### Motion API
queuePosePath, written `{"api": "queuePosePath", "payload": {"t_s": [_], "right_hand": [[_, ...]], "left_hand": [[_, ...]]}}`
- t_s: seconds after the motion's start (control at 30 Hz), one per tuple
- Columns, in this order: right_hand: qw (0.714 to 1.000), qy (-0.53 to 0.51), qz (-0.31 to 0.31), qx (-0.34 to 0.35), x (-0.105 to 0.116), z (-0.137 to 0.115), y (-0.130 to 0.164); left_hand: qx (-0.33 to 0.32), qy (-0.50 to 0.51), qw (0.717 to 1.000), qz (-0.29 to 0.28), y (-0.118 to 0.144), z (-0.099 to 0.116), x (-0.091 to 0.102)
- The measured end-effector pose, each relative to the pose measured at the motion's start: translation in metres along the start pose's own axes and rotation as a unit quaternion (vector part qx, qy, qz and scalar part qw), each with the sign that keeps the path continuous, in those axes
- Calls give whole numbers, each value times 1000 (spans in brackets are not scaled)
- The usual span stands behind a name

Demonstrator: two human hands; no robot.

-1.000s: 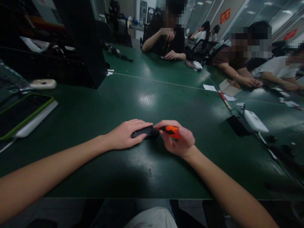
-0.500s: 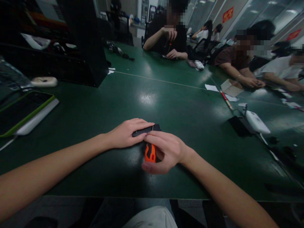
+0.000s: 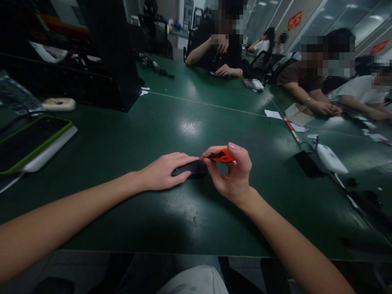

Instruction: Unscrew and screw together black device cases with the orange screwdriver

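A small black oblong device (image 3: 198, 169) lies on the green table. My left hand (image 3: 167, 169) is closed around its left part, fingers along the far side and thumb along the near side. In my right hand (image 3: 234, 169) is a screwdriver (image 3: 223, 155) with an orange and black handle, pinched between thumb and fingers. It lies tilted, its handle toward the right and its tip end at the device's right far edge. My fingertips hide most of the shaft, and whether the tip touches the device I cannot tell.
At left are a green-edged phone (image 3: 33, 136) on a white block and a black rack (image 3: 119, 73). A white box with a cord (image 3: 330, 157) sits at right, near an open carton (image 3: 298, 113). Across the table, a person (image 3: 214, 49) holds a thin tool; others sit at right.
My right hand has turned and shifted right, swinging the screwdriver's handle from pointing toward me to pointing right. More of the device shows. My left hand stays in place.
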State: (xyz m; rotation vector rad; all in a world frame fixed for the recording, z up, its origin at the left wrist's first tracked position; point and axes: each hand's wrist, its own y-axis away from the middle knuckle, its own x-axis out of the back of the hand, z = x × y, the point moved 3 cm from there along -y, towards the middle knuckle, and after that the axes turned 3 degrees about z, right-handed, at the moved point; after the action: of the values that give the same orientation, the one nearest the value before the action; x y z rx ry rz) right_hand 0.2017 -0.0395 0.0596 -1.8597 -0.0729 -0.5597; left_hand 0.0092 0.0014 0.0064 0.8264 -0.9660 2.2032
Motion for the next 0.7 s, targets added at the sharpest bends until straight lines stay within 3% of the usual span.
{"api": "queuePosePath", "payload": {"t_s": [0.1, 0.37, 0.7], "right_hand": [[1000, -11, 14, -17, -1, 0, 0], [985, -35, 57, -161, 3, 20, -5], [982, -67, 74, -159, 5, 21, -3]], "left_hand": [[16, -10, 1000, 2, 0, 0, 0], [22, 4, 1000, -5, -2, 2, 1], [13, 11, 1000, -6, -1, 1, 1]]}}
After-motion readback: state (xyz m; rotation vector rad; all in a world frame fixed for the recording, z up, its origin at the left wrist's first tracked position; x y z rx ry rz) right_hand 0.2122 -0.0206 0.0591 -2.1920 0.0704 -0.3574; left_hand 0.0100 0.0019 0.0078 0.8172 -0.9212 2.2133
